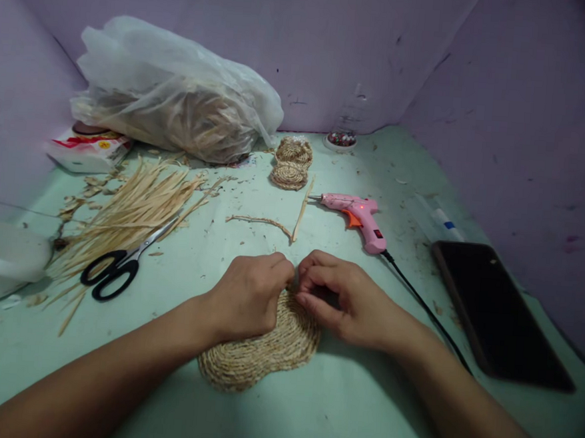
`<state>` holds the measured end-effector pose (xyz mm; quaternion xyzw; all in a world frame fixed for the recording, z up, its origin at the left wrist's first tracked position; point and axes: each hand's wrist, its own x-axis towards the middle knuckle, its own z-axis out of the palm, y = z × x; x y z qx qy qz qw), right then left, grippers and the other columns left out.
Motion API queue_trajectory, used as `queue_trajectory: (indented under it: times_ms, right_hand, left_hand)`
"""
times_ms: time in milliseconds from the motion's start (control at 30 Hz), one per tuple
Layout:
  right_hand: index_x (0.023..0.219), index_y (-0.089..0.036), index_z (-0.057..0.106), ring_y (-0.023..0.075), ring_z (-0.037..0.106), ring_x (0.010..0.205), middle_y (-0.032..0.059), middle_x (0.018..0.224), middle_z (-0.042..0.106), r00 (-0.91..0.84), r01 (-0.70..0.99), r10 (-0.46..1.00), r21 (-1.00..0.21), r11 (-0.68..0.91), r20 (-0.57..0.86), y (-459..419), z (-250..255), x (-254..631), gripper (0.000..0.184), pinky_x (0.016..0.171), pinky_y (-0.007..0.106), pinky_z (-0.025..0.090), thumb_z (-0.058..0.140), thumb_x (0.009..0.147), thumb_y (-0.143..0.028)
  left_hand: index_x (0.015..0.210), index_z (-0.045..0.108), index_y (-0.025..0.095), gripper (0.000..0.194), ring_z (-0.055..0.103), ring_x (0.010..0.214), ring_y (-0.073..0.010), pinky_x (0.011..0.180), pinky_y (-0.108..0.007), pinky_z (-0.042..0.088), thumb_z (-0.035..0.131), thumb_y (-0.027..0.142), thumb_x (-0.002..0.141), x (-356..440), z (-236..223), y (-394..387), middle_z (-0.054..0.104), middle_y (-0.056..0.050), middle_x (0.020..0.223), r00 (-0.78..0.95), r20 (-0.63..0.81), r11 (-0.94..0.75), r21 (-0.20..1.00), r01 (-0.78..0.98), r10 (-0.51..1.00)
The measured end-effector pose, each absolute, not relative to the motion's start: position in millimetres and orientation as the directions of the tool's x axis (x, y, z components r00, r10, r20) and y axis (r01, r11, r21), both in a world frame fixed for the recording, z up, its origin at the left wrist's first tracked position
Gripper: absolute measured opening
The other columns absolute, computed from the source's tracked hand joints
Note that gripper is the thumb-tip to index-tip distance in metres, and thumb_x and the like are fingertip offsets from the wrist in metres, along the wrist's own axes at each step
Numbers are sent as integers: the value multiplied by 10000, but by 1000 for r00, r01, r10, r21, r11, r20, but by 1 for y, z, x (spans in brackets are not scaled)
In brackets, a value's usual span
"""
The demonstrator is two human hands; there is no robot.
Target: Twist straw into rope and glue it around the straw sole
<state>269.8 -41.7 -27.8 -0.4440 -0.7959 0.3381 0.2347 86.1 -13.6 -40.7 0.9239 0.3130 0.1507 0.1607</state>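
A coiled mat of twisted straw [257, 360], rounded and narrowed at its waist, is under my hands near the table's front. My left hand [250, 293] is closed at its upper edge, the knuckles covering part of the coils. Facing it, my right hand [342, 296] pinches the same edge between thumb and fingers. The fingertips nearly meet, hiding exactly what lies between them. Just beyond lie a short twisted straw cord [262, 221] and a flat straw strip [303, 210]. A pink glue gun [355, 213] rests on its side, its small red light lit.
Black-handled scissors [118, 273] lie against loose straw strips [137, 208] on the left, near a white container [4, 259]. Behind are a filled plastic bag [181, 98], a small box [89, 151], coiled straw pieces [292, 162] and a bead dish [341, 141]. A dark tablet [501, 313] lies right, past the glue gun's cord [426, 312].
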Motion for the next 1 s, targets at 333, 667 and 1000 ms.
queue_trajectory:
  times_ms: [333,667,1000]
  right_hand:
    - [565,-174,471,102,458,551,-4,607,507,-345,330,927,-905,267,147,-41,-37,267,204,504,231,361,473,768,-176]
    - [479,-204,371,95,328,438,-33,445,369,74,396,993,-917,53,89,-34,-32,274,461,435,242,274,360,881,-428]
    - [630,-190,573,130,493,527,-1,580,576,177,597,959,-799,73,220,-35,-40,278,185,510,265,392,664,708,-330]
  left_hand:
    - [722,473,170,119,483,628,-147,555,-262,359,415,72,685,85,-40,-15,528,-19,683,756,153,-742,391,545,637]
    - [724,465,171,127,472,622,-150,549,-268,354,417,63,678,85,-42,-14,521,-21,689,764,154,-757,355,549,627]
    - [743,476,168,131,485,629,-152,558,-267,367,420,62,690,86,-40,-15,538,-24,704,765,150,-756,358,549,626]
